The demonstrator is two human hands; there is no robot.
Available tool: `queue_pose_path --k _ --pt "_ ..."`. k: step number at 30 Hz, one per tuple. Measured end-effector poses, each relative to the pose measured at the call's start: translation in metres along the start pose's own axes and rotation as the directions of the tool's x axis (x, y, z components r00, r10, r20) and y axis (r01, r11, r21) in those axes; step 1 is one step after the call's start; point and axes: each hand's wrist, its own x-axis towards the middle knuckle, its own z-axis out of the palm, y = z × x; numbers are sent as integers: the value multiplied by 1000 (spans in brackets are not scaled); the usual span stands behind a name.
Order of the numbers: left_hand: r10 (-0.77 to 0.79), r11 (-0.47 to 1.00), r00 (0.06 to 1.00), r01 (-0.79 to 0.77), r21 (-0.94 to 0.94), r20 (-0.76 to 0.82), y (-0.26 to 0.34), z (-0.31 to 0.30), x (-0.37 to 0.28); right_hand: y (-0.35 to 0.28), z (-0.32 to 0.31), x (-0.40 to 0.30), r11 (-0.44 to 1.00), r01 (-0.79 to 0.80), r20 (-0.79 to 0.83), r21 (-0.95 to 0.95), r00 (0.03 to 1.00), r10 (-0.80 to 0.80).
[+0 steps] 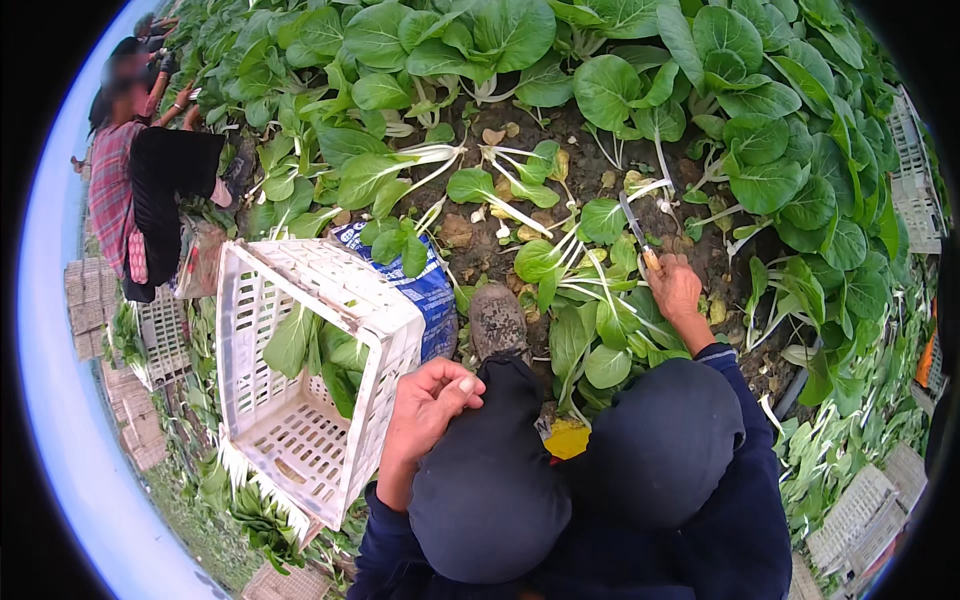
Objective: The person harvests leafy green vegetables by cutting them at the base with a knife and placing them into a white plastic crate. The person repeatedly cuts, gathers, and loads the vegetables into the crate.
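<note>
My right hand [676, 291] grips the wooden handle of a knife [634, 222], its blade pointing up and away from me. The blade passes close to the pale stem of a leafy green plant [651, 187] on the soil. Below the knife lies a loose bunch of cut leafy greens [600, 300], beside my muddy shoe [498, 319]. My left hand [431, 405] is at my left knee, fingers curled and thumb pressed in, with nothing visible in it. Just left of it stands a white plastic crate [322, 277], tipped on its side, with some green leaves showing through its open front.
Rows of standing leafy greens [495, 37] fill the far side. A blue printed sack [431, 300] is behind the crate. A person in a plaid shirt [112, 172] bends at the left. More crates [911, 172] are at the right edge, and cut greens [825, 465] cover the ground there.
</note>
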Motion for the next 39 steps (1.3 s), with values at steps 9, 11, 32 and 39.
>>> queue_pose_path --k 9,11,32,39 --pt "-2 208 787 -603 770 617 102 27 115 20 -24 14 998 27 148 62 988 -35" --pt "54 83 823 -568 819 565 108 12 171 1 -72 32 971 41 208 236 974 -91" --pt "38 -180 979 -193 965 203 94 -96 385 -239 90 154 687 -86 241 722 962 -132" --pt "339 -168 915 -170 971 219 57 -101 390 -243 99 142 701 -76 201 710 975 -98"
